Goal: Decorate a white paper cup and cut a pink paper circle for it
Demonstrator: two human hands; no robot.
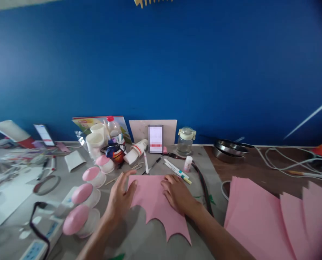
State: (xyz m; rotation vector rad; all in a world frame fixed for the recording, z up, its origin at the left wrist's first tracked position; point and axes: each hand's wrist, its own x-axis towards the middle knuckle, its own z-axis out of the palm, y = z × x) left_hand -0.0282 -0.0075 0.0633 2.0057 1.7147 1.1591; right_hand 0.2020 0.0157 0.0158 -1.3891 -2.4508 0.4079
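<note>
A pink sheet (152, 198) with a scalloped, pointed lower edge lies flat on the grey table (139, 245). At its upper left corner is my left hand (123, 193), thumb on the paper and fingers spread apart from it. My right hand (177, 193) rests on the sheet's upper right part, palm down, its fingers slightly bent and apart. Neither hand grips anything.
Pink-topped cups (81, 216) line the left, beside a power strip (42, 238). Behind stand a phone (156, 139), a glass jar (186, 142) and a bottle (113, 128). Markers (177, 169) lie beyond my right hand. More pink sheets (255, 216) and metal pans (230, 150) are right.
</note>
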